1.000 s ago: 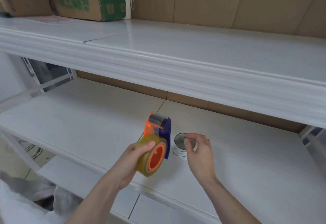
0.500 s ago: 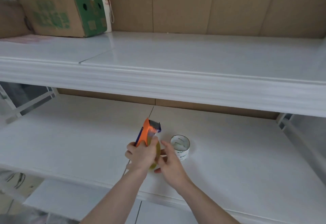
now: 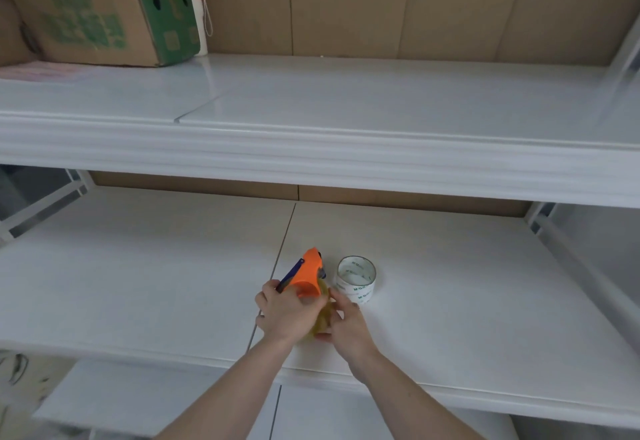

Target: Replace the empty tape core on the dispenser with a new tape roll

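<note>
Your left hand (image 3: 284,315) grips the dispenser (image 3: 306,277) — your right hand (image 3: 348,327) pinches its roll (image 3: 322,318), the core (image 3: 356,278) just beyond.

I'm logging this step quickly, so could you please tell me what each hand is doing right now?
Left hand: closed around the orange tape dispenser, holding it.
Right hand: grip on the yellowish tape roll mounted on the dispenser.

White shelving (image 3: 381,159), brown board backing (image 3: 381,6), cardboard box (image 3: 100,6) upper left.
</note>
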